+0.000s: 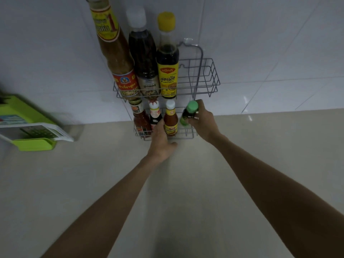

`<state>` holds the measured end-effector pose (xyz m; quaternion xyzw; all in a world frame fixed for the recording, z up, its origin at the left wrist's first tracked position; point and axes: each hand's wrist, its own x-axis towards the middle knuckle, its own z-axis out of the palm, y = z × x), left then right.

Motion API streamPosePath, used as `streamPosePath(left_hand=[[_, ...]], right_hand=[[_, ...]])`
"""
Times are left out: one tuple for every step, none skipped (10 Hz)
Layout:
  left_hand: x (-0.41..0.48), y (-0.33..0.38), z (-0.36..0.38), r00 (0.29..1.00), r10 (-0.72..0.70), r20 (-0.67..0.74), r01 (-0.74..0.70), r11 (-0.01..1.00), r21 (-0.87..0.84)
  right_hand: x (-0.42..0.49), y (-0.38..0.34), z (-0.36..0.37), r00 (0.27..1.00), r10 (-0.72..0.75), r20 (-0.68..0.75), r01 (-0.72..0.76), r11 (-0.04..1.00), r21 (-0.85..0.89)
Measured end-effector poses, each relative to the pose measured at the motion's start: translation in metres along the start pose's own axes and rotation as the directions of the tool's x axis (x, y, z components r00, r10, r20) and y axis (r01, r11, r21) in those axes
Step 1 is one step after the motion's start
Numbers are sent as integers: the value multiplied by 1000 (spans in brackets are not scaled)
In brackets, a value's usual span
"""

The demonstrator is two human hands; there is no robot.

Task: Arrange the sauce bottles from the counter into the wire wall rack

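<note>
A grey wire wall rack [208, 79] hangs on the white tiled wall with two shelves. Three tall bottles stand in the left part of the top shelf: a brown sauce bottle [115, 58], a dark bottle with a white cap [143, 58] and a yellow-capped bottle [167, 58]. Three small bottles [154, 118] stand in the lower shelf. My right hand [202, 120] grips a small green-capped bottle [189, 113] at the right end of the lower shelf. My left hand [161, 140] rests against the front of the lower shelf, fingers apart, touching the small bottles.
The beige counter [176, 183] spreads below the rack. A green plastic item with a white board [28, 133] lies at the left. The right half of the top shelf holds nothing.
</note>
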<state>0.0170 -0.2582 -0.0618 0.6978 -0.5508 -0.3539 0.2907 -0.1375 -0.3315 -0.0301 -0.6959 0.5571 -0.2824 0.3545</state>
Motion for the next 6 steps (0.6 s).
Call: streamPosePath(left_hand=[[4,-5,6,1000,-18,-18,17,999,-42],[8,-10,6,1000,-28,-13,27,996,-81],[7,-12,5,999,-21,46,27,991,-128],[-2,-10,-1,998,-25,53,29,997,-68],[-17,-13,-9,993,-58,107,52,997,62],[-40,-7,-20,993,-20,120,-2,983,185]], right_hand=[[11,10,13,990,18,136,2,989,-145],[12,16,20,976,96,195,-54,976,-209],[7,20,22,960,131,249,-73,970,-233],[-20,18,22,979,139,147,-100,965,-241],[-60,27,25,989,125,73,-106,969,-225],[-89,41,29,963,131,237,-9,889,-457]])
